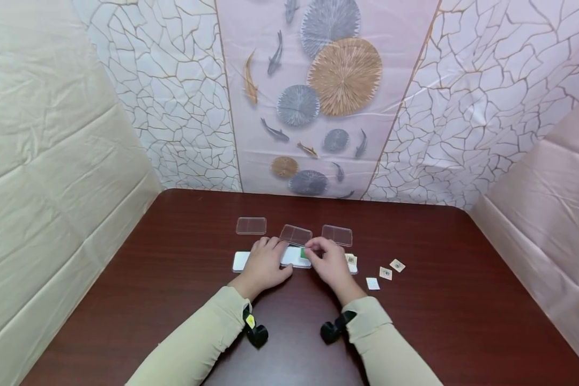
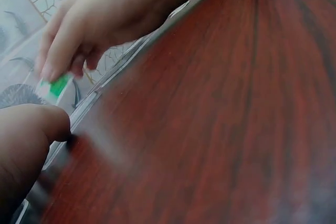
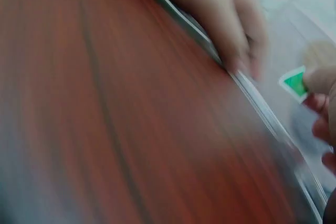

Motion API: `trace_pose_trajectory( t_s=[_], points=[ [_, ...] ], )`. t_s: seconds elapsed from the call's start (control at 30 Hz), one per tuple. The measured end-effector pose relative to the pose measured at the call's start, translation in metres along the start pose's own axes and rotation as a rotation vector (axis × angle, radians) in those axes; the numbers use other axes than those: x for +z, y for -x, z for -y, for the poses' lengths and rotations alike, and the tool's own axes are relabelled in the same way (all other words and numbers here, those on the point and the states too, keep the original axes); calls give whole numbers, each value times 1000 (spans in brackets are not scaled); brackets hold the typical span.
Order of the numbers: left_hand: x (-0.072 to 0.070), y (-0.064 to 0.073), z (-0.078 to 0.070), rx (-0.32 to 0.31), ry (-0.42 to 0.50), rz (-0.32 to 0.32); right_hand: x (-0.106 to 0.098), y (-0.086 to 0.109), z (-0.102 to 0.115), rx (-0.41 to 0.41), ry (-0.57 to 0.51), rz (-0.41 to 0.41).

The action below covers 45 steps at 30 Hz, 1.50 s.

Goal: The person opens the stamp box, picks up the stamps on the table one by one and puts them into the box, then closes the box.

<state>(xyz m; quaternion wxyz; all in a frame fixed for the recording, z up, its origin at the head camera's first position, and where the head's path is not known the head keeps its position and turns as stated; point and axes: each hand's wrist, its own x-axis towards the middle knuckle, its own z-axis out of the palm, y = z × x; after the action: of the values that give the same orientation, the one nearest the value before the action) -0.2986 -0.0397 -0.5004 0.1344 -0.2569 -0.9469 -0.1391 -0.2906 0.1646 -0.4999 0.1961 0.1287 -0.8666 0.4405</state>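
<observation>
Three shallow boxes with white insides stand in a row: a left box [image 1: 241, 261], a middle box [image 1: 289, 257] and a right box [image 1: 354, 269]. My left hand [image 1: 265, 265] rests over the row where the left and middle boxes meet, its thumb [image 2: 37, 129] at the near edge. Between thumb and fingers, my right hand [image 1: 329, 262] pinches a small tile [image 3: 295, 83] with a green face and white border, above the middle box's right end. Beige printed tiles [image 1: 351, 260] lie at the right box, which the right hand partly hides.
Behind the boxes lie three clear lids: a left lid [image 1: 251, 225], a middle lid [image 1: 296, 235] and a right lid [image 1: 337, 235]. To the right are two beige printed tiles [image 1: 386, 274] and a white tile [image 1: 373, 283]. Everything is on a dark red-brown table [image 1: 453, 300].
</observation>
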Motion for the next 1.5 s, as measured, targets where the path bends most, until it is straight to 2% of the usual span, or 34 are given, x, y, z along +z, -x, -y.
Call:
trace_pose_trajectory(
  t_s=[0.2, 0.5, 0.77, 0.9, 1.0, 1.1, 1.2, 1.3, 1.5],
  points=[
    [2, -2, 0, 5, 27, -12, 28, -6, 16, -2, 181, 63],
    [1, 1, 3, 6, 18, -33, 39, -11, 27, -117, 404, 119],
    [1, -1, 2, 1, 11, -10, 39, -11, 26, -122, 465, 82],
    [1, -1, 3, 2, 9, -13, 33, -10, 21, -208, 391, 5],
    [1, -1, 3, 0, 13, -10, 21, -8, 11, -312, 322, -84],
    [1, -1, 4, -7, 16, -4, -2, -4, -2, -401, 297, -164],
    [-1, -1, 4, -13, 20, 5, -32, 3, -18, -434, 317, -176],
    [-1, -2, 4, -17, 24, 15, -63, 13, -38, -431, 350, -154],
    [-1, 0, 2, -24, 33, 28, -115, 40, -65, -336, 425, -46]
  ],
)
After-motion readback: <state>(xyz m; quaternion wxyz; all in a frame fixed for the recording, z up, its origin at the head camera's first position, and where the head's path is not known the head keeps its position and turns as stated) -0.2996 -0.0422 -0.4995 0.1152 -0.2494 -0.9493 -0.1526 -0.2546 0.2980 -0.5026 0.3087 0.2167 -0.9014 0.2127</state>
